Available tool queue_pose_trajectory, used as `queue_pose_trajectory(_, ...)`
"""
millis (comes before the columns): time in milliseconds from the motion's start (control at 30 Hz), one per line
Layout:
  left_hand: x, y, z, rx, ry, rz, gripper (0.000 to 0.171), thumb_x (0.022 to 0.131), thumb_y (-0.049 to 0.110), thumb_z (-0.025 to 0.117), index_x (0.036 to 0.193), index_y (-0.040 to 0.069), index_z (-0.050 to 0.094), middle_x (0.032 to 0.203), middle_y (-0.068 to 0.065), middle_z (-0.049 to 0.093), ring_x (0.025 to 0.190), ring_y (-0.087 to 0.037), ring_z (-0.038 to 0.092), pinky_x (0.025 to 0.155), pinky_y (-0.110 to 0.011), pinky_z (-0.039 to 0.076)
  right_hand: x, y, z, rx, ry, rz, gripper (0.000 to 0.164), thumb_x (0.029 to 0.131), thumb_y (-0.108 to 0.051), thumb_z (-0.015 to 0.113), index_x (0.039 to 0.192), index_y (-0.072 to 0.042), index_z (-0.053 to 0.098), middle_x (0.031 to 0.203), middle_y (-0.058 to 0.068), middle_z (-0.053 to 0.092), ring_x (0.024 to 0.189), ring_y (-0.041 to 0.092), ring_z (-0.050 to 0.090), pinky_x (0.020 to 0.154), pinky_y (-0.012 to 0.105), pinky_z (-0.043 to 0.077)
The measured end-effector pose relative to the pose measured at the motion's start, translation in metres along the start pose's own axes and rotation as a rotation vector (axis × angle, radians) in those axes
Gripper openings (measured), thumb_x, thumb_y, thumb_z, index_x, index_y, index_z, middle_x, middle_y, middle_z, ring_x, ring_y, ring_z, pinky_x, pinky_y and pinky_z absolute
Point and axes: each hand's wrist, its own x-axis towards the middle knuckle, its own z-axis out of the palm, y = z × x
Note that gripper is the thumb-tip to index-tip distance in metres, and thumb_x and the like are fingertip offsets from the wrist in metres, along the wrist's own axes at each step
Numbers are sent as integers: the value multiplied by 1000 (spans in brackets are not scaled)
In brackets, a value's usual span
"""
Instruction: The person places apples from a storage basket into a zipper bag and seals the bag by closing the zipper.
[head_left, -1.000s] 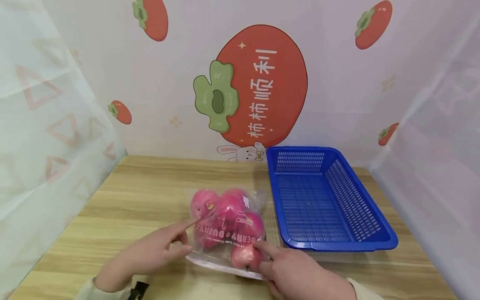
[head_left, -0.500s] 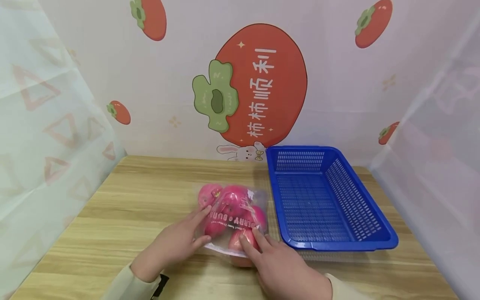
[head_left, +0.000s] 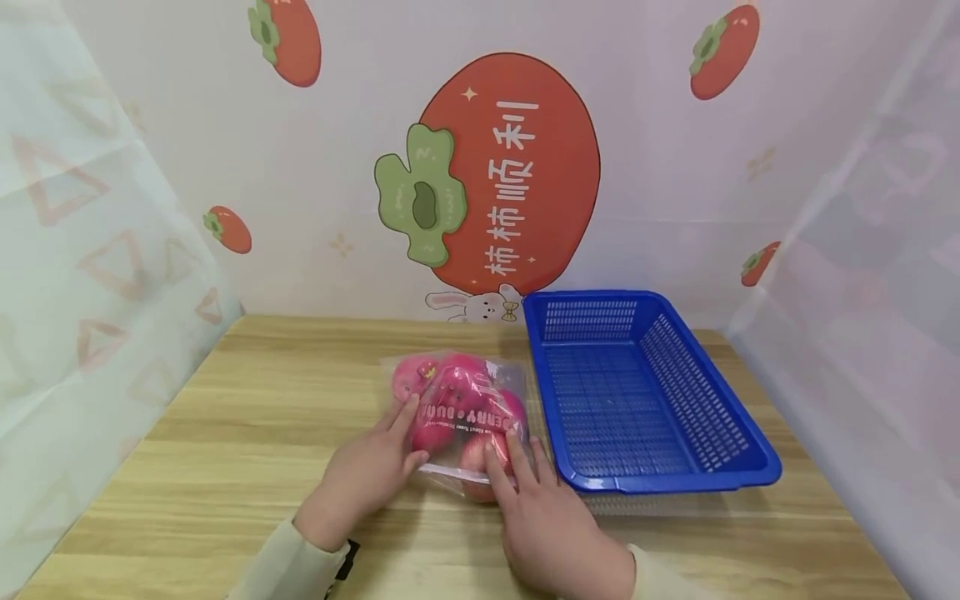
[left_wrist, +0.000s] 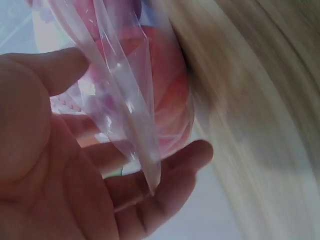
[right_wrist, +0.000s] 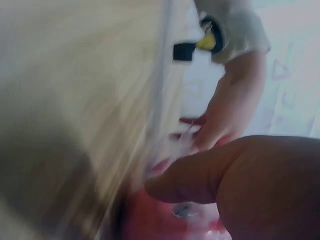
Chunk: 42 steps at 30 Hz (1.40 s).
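A clear plastic bag printed "Berry Bunny" lies on the wooden table, with several red and pink apples inside it. Its open-looking or sealed edge, a pale strip, faces me; I cannot tell whether it is closed. My left hand rests on the bag's left side, with loosely bent fingers beside and under the bag's edge in the left wrist view. At the bag's near right corner, my right hand lies with straight, spread fingers touching the film over the nearest apple. The right wrist view is blurred.
A blue plastic basket with perforated sides stands right of the bag, close to it. The wooden table extends to the left. A white backdrop with persimmon drawings rises behind, and pale sheets flank both sides.
The bag of apples has slid away from me across the table. Both hands have moved forward with it, and the right hand's fingers have straightened and spread out.
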Motion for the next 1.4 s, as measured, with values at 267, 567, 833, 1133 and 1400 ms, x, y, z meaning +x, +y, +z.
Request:
queue_pose_trajectory(267, -4, -2, -4, 26, -19, -79, 84, 92, 43, 70, 156, 8, 30, 127, -30, 57, 104, -47, 61, 77, -60, 54, -22, 13, -42, -20, 267, -122, 51, 92, -28, 67, 139, -11, 58, 138, 11, 57, 121, 31, 56, 96, 53, 48)
queue_pose_trajectory(567, -13, 1, -17, 86, 7, -110, 86, 93, 53, 64, 153, 0, 34, 128, -33, 57, 118, -54, 52, 88, -66, 47, -13, 45, -39, -113, 34, 130, 51, 92, 2, 61, 138, -19, 61, 114, 7, 71, 91, 32, 70, 70, 57, 55)
queue_pose_trajectory(833, -15, 12, -23, 79, 2, -170, 85, 95, 58, 58, 156, 6, 30, 147, -36, 36, 130, -62, 33, 105, -71, 26, -7, 64, -37, -122, 64, 155, 54, 86, 5, 64, 138, -13, 61, 101, 9, 72, 84, 30, 68, 59, 47, 55)
queue_pose_trajectory(1133, -10, 20, -28, 80, -7, -235, 76, 98, 64, 42, 155, 13, 37, 155, -31, 26, 139, -60, 14, 110, -71, 10, -9, 84, -44, -39, 16, 297, 51, 89, 7, 59, 137, -9, 61, 110, 16, 70, 95, 37, 66, 64, 55, 54)
queue_pose_trajectory(1400, -2, 32, -29, 80, 46, -275, 76, 98, 65, 42, 156, 16, 35, 158, -28, 21, 142, -56, 5, 111, -68, -2, -10, 80, -49, -17, 135, 337, 37, 91, -15, 64, 127, -4, 66, 125, 28, 59, 117, 52, 52, 89, 69, 43)
